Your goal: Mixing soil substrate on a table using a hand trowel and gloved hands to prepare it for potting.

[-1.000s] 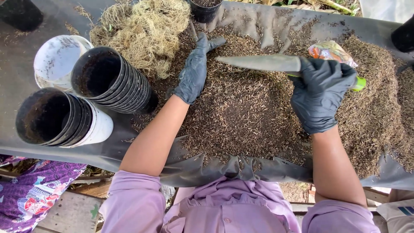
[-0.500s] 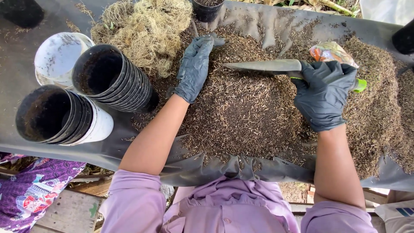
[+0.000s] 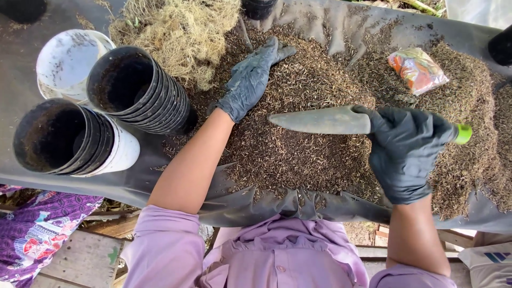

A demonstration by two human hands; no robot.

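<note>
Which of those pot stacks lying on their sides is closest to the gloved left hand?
The all-black stack of pots, upper right of the three, beside the straw-coloured moss. It lies nearest the left hand; the others have white pots outermost.

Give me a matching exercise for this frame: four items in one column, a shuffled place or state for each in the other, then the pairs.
Items:
1. left hand
2. right hand
3. small plastic packet
4. stacks of black pots

Places or states:
A. lying on their sides at the left of the dark sheet
B. flat, palm down on the brown potting mix
C. lying on the mix at the upper right
D. gripping the trowel by its handle

Pairs: 1-B, 2-D, 3-C, 4-A
</note>
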